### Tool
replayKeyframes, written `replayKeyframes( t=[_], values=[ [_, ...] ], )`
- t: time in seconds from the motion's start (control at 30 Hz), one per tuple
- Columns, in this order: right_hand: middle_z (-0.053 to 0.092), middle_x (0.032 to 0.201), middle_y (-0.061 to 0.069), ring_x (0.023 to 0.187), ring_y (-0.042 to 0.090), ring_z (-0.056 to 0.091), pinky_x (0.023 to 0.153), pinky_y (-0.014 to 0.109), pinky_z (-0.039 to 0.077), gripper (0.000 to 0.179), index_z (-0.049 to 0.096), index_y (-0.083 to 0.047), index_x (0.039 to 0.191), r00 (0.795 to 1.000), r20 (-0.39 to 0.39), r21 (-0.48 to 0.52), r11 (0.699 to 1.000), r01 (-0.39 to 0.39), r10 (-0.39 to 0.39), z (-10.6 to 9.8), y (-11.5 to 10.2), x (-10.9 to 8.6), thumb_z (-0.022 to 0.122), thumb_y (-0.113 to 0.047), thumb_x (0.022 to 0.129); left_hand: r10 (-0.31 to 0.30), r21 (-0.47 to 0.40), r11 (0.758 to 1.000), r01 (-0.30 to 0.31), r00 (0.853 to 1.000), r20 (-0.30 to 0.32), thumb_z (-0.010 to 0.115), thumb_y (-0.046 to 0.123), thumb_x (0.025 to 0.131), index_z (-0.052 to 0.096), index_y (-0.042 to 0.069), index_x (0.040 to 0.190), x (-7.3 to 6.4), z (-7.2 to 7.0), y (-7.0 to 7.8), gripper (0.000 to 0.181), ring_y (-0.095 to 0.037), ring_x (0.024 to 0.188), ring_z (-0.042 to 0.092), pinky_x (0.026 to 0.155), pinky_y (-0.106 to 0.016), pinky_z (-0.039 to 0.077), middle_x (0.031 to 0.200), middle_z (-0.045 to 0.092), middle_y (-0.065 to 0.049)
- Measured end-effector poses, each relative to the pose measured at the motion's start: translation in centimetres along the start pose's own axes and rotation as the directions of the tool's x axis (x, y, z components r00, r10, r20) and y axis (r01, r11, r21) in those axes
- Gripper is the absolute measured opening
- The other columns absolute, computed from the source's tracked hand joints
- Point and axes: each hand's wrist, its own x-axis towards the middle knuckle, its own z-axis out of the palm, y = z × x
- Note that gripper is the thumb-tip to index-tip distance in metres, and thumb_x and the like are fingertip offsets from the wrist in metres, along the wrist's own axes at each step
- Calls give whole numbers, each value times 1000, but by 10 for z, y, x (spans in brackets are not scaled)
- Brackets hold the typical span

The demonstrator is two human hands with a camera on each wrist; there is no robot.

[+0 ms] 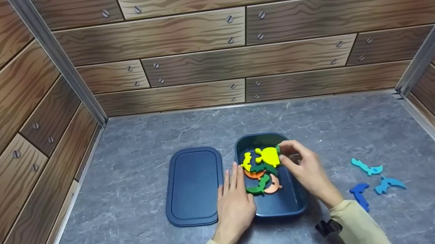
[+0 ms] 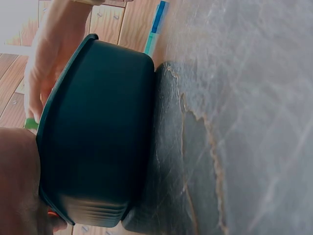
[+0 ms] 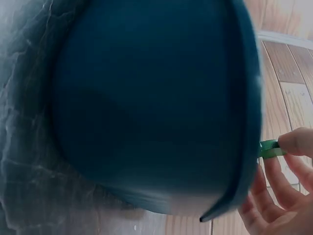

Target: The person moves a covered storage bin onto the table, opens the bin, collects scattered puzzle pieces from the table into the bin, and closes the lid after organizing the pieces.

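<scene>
A dark blue plastic box (image 1: 283,208) stands open on the table, holding several animal-shaped pieces. Among them lie a large yellow piece (image 1: 269,157), a small yellow piece (image 1: 247,161), an orange piece (image 1: 254,175), green pieces (image 1: 264,181) and a peach crescent-shaped piece (image 1: 274,184). My left hand (image 1: 237,202) rests on the box's left rim with fingers extended. Over the right rim, my right hand (image 1: 305,167) pinches a small green piece (image 3: 272,148) between thumb and fingers; its shape is mostly hidden. In the left wrist view the box's side wall (image 2: 98,127) blocks the contents.
A dark blue lid (image 1: 194,187) lies flat left of the box. To the right, on the grey marbled table (image 1: 132,155), lie a turquoise piece (image 1: 367,167), a light blue piece (image 1: 389,184) and a darker blue piece (image 1: 359,196). Wood-patterned walls (image 1: 192,31) enclose the table.
</scene>
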Motion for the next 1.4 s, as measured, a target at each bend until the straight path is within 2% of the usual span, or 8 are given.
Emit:
replayKeyframes(
  t=[0.23, 0.33, 0.43, 0.53, 0.8, 0.87, 1.03, 1.4],
  values=[
    [65, 107, -4, 90, 13, 61, 75, 39, 52, 24, 66, -16, 117, 997, 59, -146, 988, 54, -46, 11, -3, 4, 67, -11, 94, -2, 11, 1000, 2, 1000, 6, 48, 20, 97, 26, 13, 157, 0, 0, 0, 65, -26, 148, 18, 111, -56, 28, 164, 12, 2],
    [63, 115, -3, 99, 17, 60, 83, 42, 50, 29, 66, -17, 121, 991, 92, -224, 968, 116, -97, 13, -2, 5, 69, -13, 92, -2, 14, 1000, 2, 1000, 6, 49, 20, 97, 26, 13, 157, 1, 0, 0, 65, -26, 148, 17, 111, -56, 28, 164, 13, 1],
    [58, 123, -1, 113, 21, 55, 94, 44, 45, 33, 64, -17, 125, 986, 115, -260, 954, 149, -123, 13, -2, 4, 71, -18, 92, 3, 15, 1000, -3, 1000, 4, 49, 21, 97, 25, 13, 157, 1, 0, 0, 65, -26, 148, 17, 111, -56, 28, 164, 13, 1],
    [55, 129, 2, 120, 23, 51, 99, 47, 42, 34, 64, -17, 126, 988, 108, -256, 957, 136, -111, 10, -1, 2, 70, -20, 93, 6, 12, 1000, -6, 1000, 3, 49, 21, 97, 26, 13, 157, 1, 0, 1, 65, -26, 148, 17, 111, -56, 27, 164, 13, 1],
    [54, 131, 10, 113, 33, 56, 93, 52, 46, 32, 64, -7, 125, 997, 59, -179, 982, 55, -45, -2, 4, -7, 66, -15, 95, -2, 6, 1000, 2, 1000, 7, 48, 21, 97, 26, 12, 157, 1, -1, 0, 65, -27, 148, 17, 112, -56, 26, 164, 12, 0],
    [55, 131, 11, 113, 32, 56, 92, 52, 47, 30, 64, -7, 124, 998, 48, -170, 985, 43, -35, -6, 5, -10, 66, -16, 95, -3, 0, 1000, 3, 1000, 7, 48, 21, 97, 26, 12, 157, 0, -1, 1, 65, -27, 148, 17, 112, -56, 26, 164, 12, 0],
    [56, 133, 10, 114, 27, 54, 89, 50, 47, 28, 65, -11, 123, 999, 35, -213, 977, 29, -22, -17, 7, -19, 65, -16, 96, -1, -21, 1000, 2, 1000, 7, 47, 19, 97, 25, 12, 157, -1, -2, 1, 65, -26, 148, 16, 112, -55, 25, 164, 13, 1],
    [57, 130, 12, 117, 31, 50, 88, 50, 44, 29, 65, -7, 122, 998, -13, -277, 959, 51, -57, -45, 16, -33, 67, -8, 93, -2, -16, 1000, 2, 1000, 8, 47, 19, 97, 25, 12, 157, -1, -2, 1, 65, -27, 148, 17, 113, -55, 26, 164, 13, 1]
  ],
)
